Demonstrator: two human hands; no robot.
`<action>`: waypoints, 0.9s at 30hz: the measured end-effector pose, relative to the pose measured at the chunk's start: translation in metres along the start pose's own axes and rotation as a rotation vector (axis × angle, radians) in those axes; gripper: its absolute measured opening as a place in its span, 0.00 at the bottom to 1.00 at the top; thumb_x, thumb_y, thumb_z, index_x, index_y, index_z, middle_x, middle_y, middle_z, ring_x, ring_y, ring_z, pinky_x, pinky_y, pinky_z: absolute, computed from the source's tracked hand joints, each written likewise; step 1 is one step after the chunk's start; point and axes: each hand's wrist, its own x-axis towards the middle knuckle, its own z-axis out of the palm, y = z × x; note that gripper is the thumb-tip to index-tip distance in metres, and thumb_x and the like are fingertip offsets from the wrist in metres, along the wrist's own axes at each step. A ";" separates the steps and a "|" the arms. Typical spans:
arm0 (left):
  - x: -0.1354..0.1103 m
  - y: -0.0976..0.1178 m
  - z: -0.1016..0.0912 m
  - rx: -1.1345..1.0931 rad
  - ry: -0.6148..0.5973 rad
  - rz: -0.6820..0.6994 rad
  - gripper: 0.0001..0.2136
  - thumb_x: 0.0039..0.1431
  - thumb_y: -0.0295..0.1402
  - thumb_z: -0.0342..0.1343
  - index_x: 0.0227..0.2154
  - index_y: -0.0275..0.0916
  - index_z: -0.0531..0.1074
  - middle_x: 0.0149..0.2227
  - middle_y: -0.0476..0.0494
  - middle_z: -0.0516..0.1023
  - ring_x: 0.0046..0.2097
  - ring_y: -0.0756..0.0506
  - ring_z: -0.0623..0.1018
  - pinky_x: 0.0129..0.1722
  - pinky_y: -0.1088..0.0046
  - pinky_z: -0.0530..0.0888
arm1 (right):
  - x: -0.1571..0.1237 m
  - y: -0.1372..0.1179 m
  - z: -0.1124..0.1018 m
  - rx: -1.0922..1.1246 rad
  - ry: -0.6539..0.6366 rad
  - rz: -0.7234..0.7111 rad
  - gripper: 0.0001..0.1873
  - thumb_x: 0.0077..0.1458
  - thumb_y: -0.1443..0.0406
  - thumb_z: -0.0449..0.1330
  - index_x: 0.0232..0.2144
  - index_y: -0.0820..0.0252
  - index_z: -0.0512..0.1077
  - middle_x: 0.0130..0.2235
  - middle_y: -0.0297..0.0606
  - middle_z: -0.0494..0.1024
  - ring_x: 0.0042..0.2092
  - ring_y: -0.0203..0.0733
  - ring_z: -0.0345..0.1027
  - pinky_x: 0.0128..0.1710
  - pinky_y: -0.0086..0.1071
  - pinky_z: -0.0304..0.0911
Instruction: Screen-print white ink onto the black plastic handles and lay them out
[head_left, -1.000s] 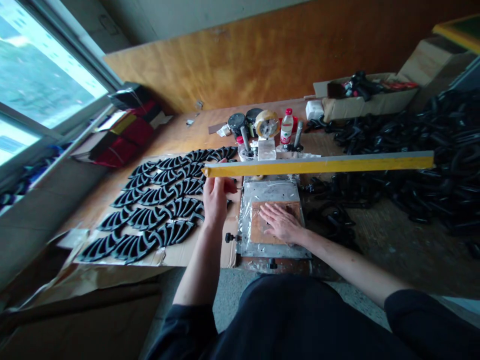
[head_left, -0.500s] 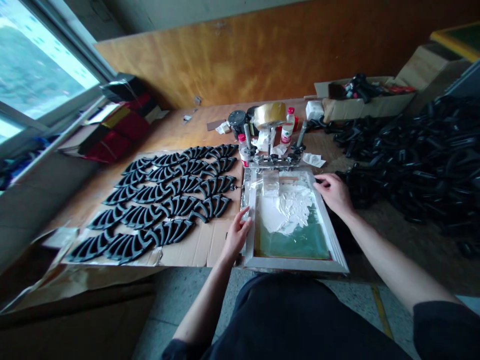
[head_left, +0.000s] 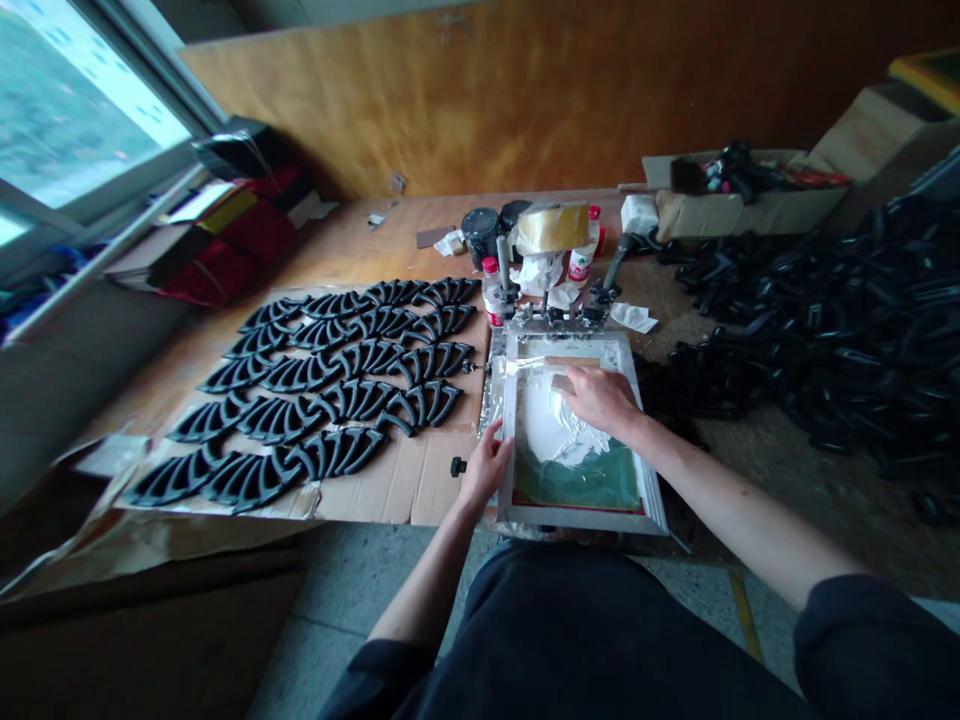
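Observation:
A silk-screen frame (head_left: pixel 581 522) with metal edges lies before me, its green mesh (head_left: pixel 577 485) carrying a thick smear of white ink (head_left: pixel 559 435). At its left side, my left hand (head_left: pixel 486 465) has its fingers closed on the frame's edge. My right hand (head_left: pixel 604 402) reaches over the mesh, closed round a pale scraper (head_left: pixel 561 384) that stands in the ink; the fingers partly hide it. Behind the frame is a metal clamp fixture (head_left: pixel 551 318) with upright posts.
Rows of black fan-shaped plastic parts (head_left: pixel 330 400) lie on cardboard (head_left: pixel 420 485) to the left. A large heap of black parts (head_left: pixel 825 320) covers the right side. Tape (head_left: pixel 553 228), bottles (head_left: pixel 491 285), a black tub (head_left: pixel 480 232) and an open carton (head_left: pixel 772 215) stand at the back.
My right hand has left the frame's right edge, moved left over the mesh and taken hold of the scraper. My left hand stays by the left edge, and the frame's near right corner has shifted left.

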 end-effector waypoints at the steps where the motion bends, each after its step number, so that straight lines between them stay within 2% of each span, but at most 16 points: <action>1: 0.000 0.000 0.000 0.008 0.000 0.003 0.26 0.61 0.46 0.49 0.60 0.43 0.62 0.26 0.53 0.69 0.28 0.51 0.69 0.27 0.77 0.63 | -0.005 -0.001 0.003 -0.029 0.007 0.031 0.09 0.58 0.62 0.56 0.37 0.61 0.72 0.38 0.45 0.79 0.39 0.49 0.72 0.35 0.34 0.61; 4: -0.001 0.001 -0.001 0.027 0.000 0.006 0.25 0.61 0.47 0.49 0.59 0.44 0.62 0.26 0.53 0.69 0.29 0.50 0.70 0.28 0.77 0.64 | -0.015 -0.010 0.013 -0.059 0.036 -0.007 0.07 0.57 0.67 0.54 0.36 0.62 0.71 0.36 0.46 0.77 0.40 0.47 0.70 0.36 0.34 0.59; 8: 0.000 -0.001 0.000 0.027 0.008 0.007 0.26 0.61 0.46 0.50 0.60 0.42 0.63 0.27 0.52 0.71 0.30 0.50 0.71 0.30 0.76 0.66 | -0.026 -0.021 0.026 -0.009 0.043 -0.288 0.07 0.55 0.73 0.53 0.33 0.62 0.71 0.35 0.43 0.75 0.40 0.44 0.67 0.37 0.33 0.58; 12: 0.000 -0.003 0.000 0.034 0.008 0.010 0.26 0.61 0.47 0.50 0.60 0.43 0.63 0.29 0.51 0.73 0.31 0.49 0.72 0.31 0.75 0.67 | -0.051 -0.003 0.029 0.065 0.036 -0.600 0.12 0.55 0.76 0.52 0.35 0.61 0.72 0.35 0.41 0.75 0.39 0.43 0.64 0.36 0.33 0.57; 15: -0.001 -0.003 0.001 0.027 0.025 0.007 0.26 0.61 0.46 0.50 0.60 0.43 0.63 0.29 0.51 0.73 0.31 0.49 0.72 0.31 0.75 0.67 | -0.062 0.016 0.022 0.097 0.019 -0.744 0.12 0.53 0.76 0.53 0.35 0.61 0.73 0.36 0.41 0.76 0.39 0.43 0.64 0.37 0.33 0.57; 17: -0.001 -0.002 0.001 0.018 0.028 0.003 0.26 0.61 0.45 0.50 0.60 0.43 0.63 0.29 0.51 0.73 0.31 0.49 0.73 0.32 0.75 0.67 | -0.059 0.022 0.015 0.118 -0.035 -0.766 0.11 0.51 0.76 0.54 0.33 0.60 0.73 0.34 0.39 0.75 0.38 0.42 0.65 0.37 0.33 0.58; 19: -0.002 0.000 0.001 0.015 0.029 -0.002 0.26 0.61 0.45 0.50 0.60 0.42 0.64 0.29 0.51 0.73 0.31 0.49 0.73 0.31 0.75 0.67 | -0.049 0.019 0.011 0.150 -0.057 -0.711 0.11 0.50 0.76 0.56 0.32 0.59 0.73 0.32 0.37 0.75 0.37 0.42 0.65 0.36 0.32 0.58; 22: -0.002 0.003 0.000 0.000 0.048 -0.008 0.26 0.60 0.45 0.52 0.59 0.40 0.65 0.28 0.50 0.73 0.30 0.49 0.73 0.30 0.75 0.67 | -0.039 0.009 0.016 0.153 0.051 -0.608 0.11 0.51 0.76 0.56 0.35 0.60 0.74 0.35 0.39 0.76 0.39 0.43 0.66 0.37 0.32 0.60; 24: -0.003 0.006 0.000 -0.026 0.061 -0.018 0.27 0.59 0.44 0.54 0.58 0.39 0.66 0.27 0.50 0.73 0.29 0.49 0.72 0.29 0.75 0.68 | -0.044 0.006 0.026 0.120 0.127 -0.628 0.13 0.52 0.76 0.55 0.37 0.62 0.75 0.40 0.42 0.77 0.41 0.44 0.67 0.38 0.34 0.60; 27: -0.004 0.008 0.000 -0.072 0.063 -0.032 0.27 0.57 0.44 0.55 0.58 0.38 0.67 0.27 0.50 0.73 0.28 0.50 0.72 0.28 0.76 0.67 | -0.059 0.011 0.035 0.138 0.138 -0.708 0.15 0.52 0.76 0.55 0.40 0.62 0.75 0.42 0.43 0.78 0.41 0.44 0.68 0.39 0.34 0.62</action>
